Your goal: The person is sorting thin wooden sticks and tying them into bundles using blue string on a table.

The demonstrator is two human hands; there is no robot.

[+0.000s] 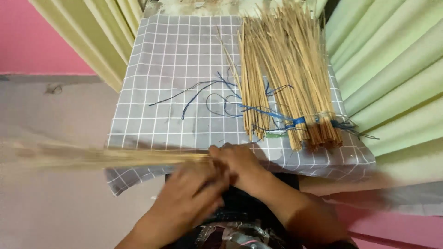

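A blurred bundle of thin tan sticks (92, 157) is gripped by left hand (191, 196) and right hand (237, 163) (both closed), while the larger blue-tied stick pile (286, 78) lies unhandled on the grey checked surface (175, 60).

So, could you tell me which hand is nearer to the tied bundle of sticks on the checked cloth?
The right hand. It sits just below and left of the tied bundle, near the cloth's front edge. The left hand is lower and further left, on the blurred sticks.

Dry matt straw sticks (286, 74) – checked grey cloth (175, 55).
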